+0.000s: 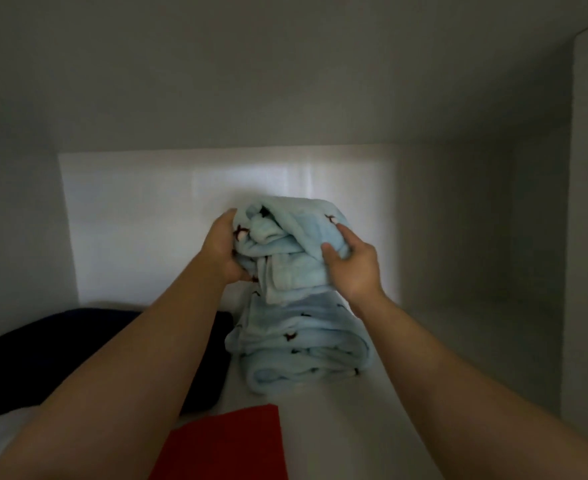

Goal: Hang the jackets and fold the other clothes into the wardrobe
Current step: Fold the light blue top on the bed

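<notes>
Wardrobe shelf (337,410), white, bearing a folded light-blue fleece stack (303,344). Left of the stack: dark navy garment (26,358); nearer, red cloth (230,441). Atop the stack: light-blue bundle (285,244), gripped at either side by left hand (221,247) and right hand (351,265), fingers curled.

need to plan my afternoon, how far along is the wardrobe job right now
Done, by the look of it: a folded light blue fleece and a dark garment lie side by side on the shelf. In hand: the left hand and right hand grip a second light blue bundle over the fleece. Left: settling that bundle; a red cloth lies at the near edge. No hung jackets are in view.
</notes>
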{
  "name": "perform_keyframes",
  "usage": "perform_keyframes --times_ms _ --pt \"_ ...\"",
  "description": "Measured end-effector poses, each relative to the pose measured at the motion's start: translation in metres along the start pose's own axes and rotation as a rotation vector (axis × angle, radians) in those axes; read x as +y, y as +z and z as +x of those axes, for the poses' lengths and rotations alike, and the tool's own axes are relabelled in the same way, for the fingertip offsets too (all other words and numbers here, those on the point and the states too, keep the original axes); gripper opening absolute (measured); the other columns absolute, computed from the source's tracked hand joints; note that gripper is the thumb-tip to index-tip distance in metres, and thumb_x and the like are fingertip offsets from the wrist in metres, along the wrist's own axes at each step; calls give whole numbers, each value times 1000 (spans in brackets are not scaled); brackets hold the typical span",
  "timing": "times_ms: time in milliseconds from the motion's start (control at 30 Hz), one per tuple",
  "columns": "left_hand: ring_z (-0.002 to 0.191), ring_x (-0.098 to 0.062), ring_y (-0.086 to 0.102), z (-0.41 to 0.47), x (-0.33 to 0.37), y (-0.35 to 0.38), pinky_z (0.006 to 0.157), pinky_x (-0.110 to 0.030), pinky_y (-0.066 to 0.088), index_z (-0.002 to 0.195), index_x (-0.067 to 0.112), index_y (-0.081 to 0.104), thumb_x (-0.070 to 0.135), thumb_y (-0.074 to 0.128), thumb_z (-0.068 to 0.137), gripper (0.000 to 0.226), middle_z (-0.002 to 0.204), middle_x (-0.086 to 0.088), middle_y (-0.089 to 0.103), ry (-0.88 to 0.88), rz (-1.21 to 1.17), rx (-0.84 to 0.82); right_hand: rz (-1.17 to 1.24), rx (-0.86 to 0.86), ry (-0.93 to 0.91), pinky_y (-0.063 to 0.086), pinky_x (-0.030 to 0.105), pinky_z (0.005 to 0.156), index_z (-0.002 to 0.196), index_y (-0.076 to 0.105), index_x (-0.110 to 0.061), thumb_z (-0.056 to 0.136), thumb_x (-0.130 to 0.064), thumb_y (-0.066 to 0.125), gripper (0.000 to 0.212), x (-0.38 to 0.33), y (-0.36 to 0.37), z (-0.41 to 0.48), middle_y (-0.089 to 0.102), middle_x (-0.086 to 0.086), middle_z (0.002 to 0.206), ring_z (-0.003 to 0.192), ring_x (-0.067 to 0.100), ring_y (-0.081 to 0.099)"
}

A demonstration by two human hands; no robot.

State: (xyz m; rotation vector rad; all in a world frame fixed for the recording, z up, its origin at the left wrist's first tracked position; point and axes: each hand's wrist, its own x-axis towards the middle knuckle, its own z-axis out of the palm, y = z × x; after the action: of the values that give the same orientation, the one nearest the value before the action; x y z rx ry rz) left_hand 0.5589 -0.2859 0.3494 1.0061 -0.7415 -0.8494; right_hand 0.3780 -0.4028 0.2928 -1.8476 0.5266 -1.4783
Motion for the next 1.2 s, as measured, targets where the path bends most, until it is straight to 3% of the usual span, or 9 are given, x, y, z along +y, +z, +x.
perform_keyframes --times_ms 100,200,300,433,500,700,833,1000,1200 --pt "75 -25 66 9 -38 -8 70 -28 54 89 -2 63 21 51 102 28 95 -26 60 -84 570 125 -385 -314 185 37 14 100 149 43 -11 100 -32 55 55 36 5 -7 55 13 143 128 25 55" --pt "135 -33 45 13 -56 -12 115 -42 36 148 -1 35 15 62 98 59 148 -20 43 199 1125 76 -552 -459 282 31 28 110 154 34 -13 101 -36 48 60 51 0 -10 45 14 152 138 30 43" --pt "148 -23 24 8 -35 -9 116 -28 24 159 34 5 37 69 90 94 167 -3 6 403 1278 287 -549 -371 257 43 32 97 147 44 -17 96 -47 49 60 42 -4 -1 51 20 141 122 33 54" --pt "138 -16 42 14 -20 2 110 -20 28 142 29 51 33 42 104 40 150 3 46 570 1203 224 -438 -219 235 43 33 86 143 43 -20 96 -47 48 55 29 -7 1 41 15 139 96 26 54" --pt "117 -14 53 12 -25 9 95 -20 40 124 27 62 45 37 105 36 119 11 62 537 1230 163 -453 -201 158 44 38 99 146 40 -24 98 -42 47 52 27 -7 -2 36 13 148 114 30 53" --pt "117 -22 58 13 -30 3 105 -40 43 123 18 64 28 55 98 29 128 -5 63 565 1532 -44 -653 -323 -104 27 43 117 153 32 -39 99 -36 50 57 25 -12 -8 16 4 166 149 27 25" --pt "144 -31 33 12 -44 -11 121 -31 16 153 7 31 6 55 97 60 158 -16 33 705 1592 -112 -769 -531 -148 30 39 117 156 26 -36 99 -26 54 64 32 -14 -9 14 5 167 150 22 23" --pt "153 -31 -6 11 -80 -30 122 -46 -5 159 20 3 11 44 99 73 167 -2 -5 588 2337 -203 -879 -700 -54 23 38 121 159 16 -33 99 -14 56 75 42 -14 -20 -5 9 167 152 26 16" --pt "153 -27 -9 -7 -77 -18 122 -44 -4 159 20 0 18 51 96 82 167 0 -8 436 2276 -167 -928 -748 -40 14 48 123 161 4 -25 101 -16 53 78 30 -16 -27 -11 13 166 154 30 6"
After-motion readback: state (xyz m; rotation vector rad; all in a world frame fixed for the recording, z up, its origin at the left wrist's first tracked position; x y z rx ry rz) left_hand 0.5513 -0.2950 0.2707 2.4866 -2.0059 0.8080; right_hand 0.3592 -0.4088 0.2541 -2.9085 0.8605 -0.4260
